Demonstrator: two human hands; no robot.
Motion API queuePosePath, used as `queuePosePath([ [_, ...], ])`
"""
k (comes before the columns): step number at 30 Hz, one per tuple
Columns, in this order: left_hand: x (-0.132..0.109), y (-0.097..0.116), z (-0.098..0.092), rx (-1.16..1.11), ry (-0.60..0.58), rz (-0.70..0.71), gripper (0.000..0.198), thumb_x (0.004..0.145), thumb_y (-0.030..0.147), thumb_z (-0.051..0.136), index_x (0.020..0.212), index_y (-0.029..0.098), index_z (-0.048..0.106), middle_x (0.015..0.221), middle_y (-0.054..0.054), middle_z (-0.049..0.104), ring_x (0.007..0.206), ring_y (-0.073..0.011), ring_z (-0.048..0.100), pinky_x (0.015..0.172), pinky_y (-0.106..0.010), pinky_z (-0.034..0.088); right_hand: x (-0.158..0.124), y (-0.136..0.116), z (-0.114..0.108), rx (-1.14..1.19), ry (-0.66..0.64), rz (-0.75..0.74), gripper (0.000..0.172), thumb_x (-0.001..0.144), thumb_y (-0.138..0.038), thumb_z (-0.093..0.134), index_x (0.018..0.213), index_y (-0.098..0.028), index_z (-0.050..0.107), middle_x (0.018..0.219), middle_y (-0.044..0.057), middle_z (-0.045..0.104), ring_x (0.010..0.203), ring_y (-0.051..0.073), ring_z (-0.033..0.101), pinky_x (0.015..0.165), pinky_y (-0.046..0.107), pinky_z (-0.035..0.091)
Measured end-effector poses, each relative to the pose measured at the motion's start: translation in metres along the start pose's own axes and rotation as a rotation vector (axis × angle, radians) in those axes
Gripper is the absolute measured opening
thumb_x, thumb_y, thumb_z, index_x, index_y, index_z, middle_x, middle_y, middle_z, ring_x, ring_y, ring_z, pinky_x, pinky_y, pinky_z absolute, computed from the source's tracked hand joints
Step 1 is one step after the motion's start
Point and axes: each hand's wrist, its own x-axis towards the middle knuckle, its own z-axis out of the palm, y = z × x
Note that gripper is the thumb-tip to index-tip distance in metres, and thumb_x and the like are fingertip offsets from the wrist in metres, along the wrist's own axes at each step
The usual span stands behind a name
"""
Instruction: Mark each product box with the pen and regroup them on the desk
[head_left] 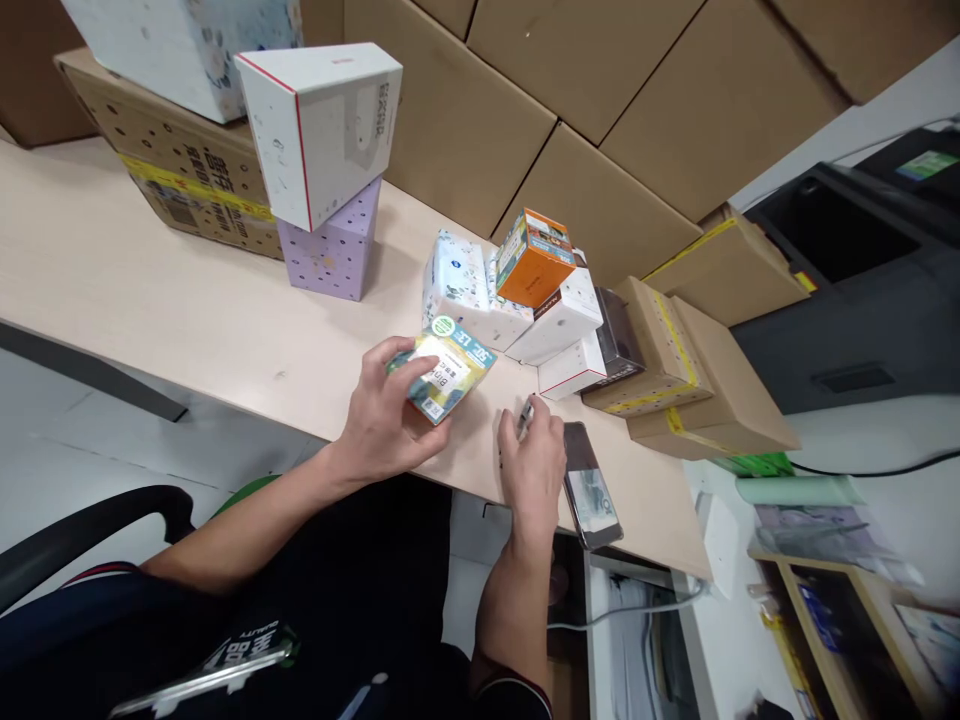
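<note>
My left hand [386, 405] grips a small printed box [448, 368] above the table's front half. The box is yellow, blue and green, with a white label and a round green badge, and it is tilted towards me. My right hand [534, 460] rests by the table edge, its fingers closed around a slim pen-like object [526, 414], mostly covered by the fingers. Just right of that hand lies a dark phone [581, 450] with a banknote-like print [595, 500] on its lower part.
Behind my hands stand tissue packs [456, 275], an orange box [536, 275] and white boxes [574, 368]. Brown cartons [675, 345] are on the right. At left, a white box [337, 130] sits on a purple box [330, 250], beside a taped carton [202, 180].
</note>
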Motion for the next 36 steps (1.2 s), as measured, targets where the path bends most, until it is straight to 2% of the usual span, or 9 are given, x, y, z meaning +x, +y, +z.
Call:
queuePosePath([
  [3, -0.003, 0.004, 0.004, 0.097, -0.072, 0.052, 0.065, 0.077, 0.028, 0.081, 0.136, 0.028, 0.053, 0.141, -0.016, 0.048, 0.128, -0.0360, 0.055, 0.100, -0.049, 0.056, 0.002, 0.000, -0.001, -0.080, -0.155, 0.016, 0.043, 0.097, -0.031, 0.054, 0.134, -0.015, 0.068, 0.098, 0.014, 0.067, 0.086, 0.028, 0.064, 0.083, 0.043, 0.052],
  [7, -0.008, 0.008, 0.005, 0.208, -0.145, 0.091, 0.047, 0.083, 0.044, 0.082, 0.123, 0.026, 0.065, 0.134, -0.017, 0.054, 0.118, -0.0363, 0.058, 0.095, -0.051, 0.056, 0.005, 0.004, -0.002, -0.002, -0.186, 0.020, 0.043, 0.094, -0.023, 0.051, 0.130, -0.017, 0.072, 0.096, 0.014, 0.071, 0.090, 0.028, 0.066, 0.089, 0.044, 0.050],
  [11, -0.013, 0.014, 0.004, 0.171, -0.208, 0.119, 0.054, 0.085, 0.052, 0.080, 0.129, 0.024, 0.064, 0.132, -0.019, 0.059, 0.111, -0.0353, 0.059, 0.091, -0.051, 0.057, 0.007, 0.012, -0.005, 0.486, -0.119, 0.103, 0.031, 0.093, -0.033, 0.054, 0.111, -0.020, 0.076, 0.089, 0.006, 0.072, 0.086, 0.022, 0.066, 0.082, 0.038, 0.051],
  [14, -0.017, 0.019, 0.007, 0.055, -0.215, 0.139, 0.053, 0.089, 0.039, 0.073, 0.137, 0.022, 0.057, 0.133, -0.019, 0.058, 0.111, -0.0333, 0.060, 0.088, -0.047, 0.059, 0.005, 0.013, -0.007, 1.004, 0.010, 0.276, 0.021, 0.089, -0.036, 0.057, 0.100, -0.022, 0.070, 0.073, -0.002, 0.063, 0.062, 0.015, 0.058, 0.059, 0.028, 0.044],
  [17, -0.018, 0.022, 0.009, -0.055, -0.202, 0.138, 0.050, 0.091, 0.028, 0.067, 0.138, 0.021, 0.053, 0.133, -0.019, 0.058, 0.113, -0.0317, 0.061, 0.088, -0.045, 0.061, 0.004, 0.008, -0.012, 1.280, 0.097, 0.219, 0.020, 0.080, -0.031, 0.065, 0.099, -0.026, 0.064, 0.081, -0.002, 0.066, 0.062, 0.013, 0.060, 0.059, 0.029, 0.046],
  [21, -0.015, 0.024, 0.011, -0.067, -0.191, 0.125, 0.044, 0.093, 0.022, 0.063, 0.136, 0.020, 0.053, 0.129, -0.017, 0.059, 0.113, -0.0292, 0.062, 0.091, -0.043, 0.061, 0.007, -0.002, -0.019, 1.262, 0.170, 0.067, 0.032, 0.078, -0.026, 0.078, 0.103, -0.030, 0.059, 0.083, -0.005, 0.069, 0.069, 0.013, 0.064, 0.069, 0.031, 0.052],
  [26, -0.009, 0.027, 0.014, 0.090, -0.202, 0.173, 0.040, 0.095, 0.032, 0.065, 0.130, 0.014, 0.058, 0.119, -0.018, 0.066, 0.093, -0.0275, 0.064, 0.079, -0.042, 0.060, 0.020, -0.021, -0.025, 1.234, 0.334, 0.048, 0.015, 0.099, -0.040, 0.060, 0.093, -0.027, 0.054, 0.052, -0.011, 0.057, 0.047, 0.011, 0.053, 0.053, 0.023, 0.043],
  [32, 0.000, 0.027, 0.018, 0.141, -0.207, 0.232, 0.028, 0.098, 0.031, 0.062, 0.121, 0.016, 0.062, 0.126, -0.017, 0.073, 0.093, -0.0271, 0.070, 0.075, -0.039, 0.055, 0.031, -0.047, -0.024, 1.163, 0.105, 0.016, 0.024, 0.097, -0.042, 0.058, 0.105, -0.021, 0.066, 0.076, 0.000, 0.078, 0.064, 0.014, 0.071, 0.063, 0.030, 0.056],
  [36, 0.001, 0.027, 0.019, 0.193, -0.226, 0.243, 0.027, 0.099, 0.033, 0.061, 0.119, 0.015, 0.065, 0.125, -0.015, 0.075, 0.085, -0.0248, 0.070, 0.072, -0.038, 0.054, 0.034, -0.058, -0.014, 0.971, 0.036, -0.039, 0.021, 0.091, -0.039, 0.072, 0.100, -0.023, 0.062, 0.072, -0.005, 0.073, 0.064, 0.013, 0.070, 0.064, 0.027, 0.056],
])
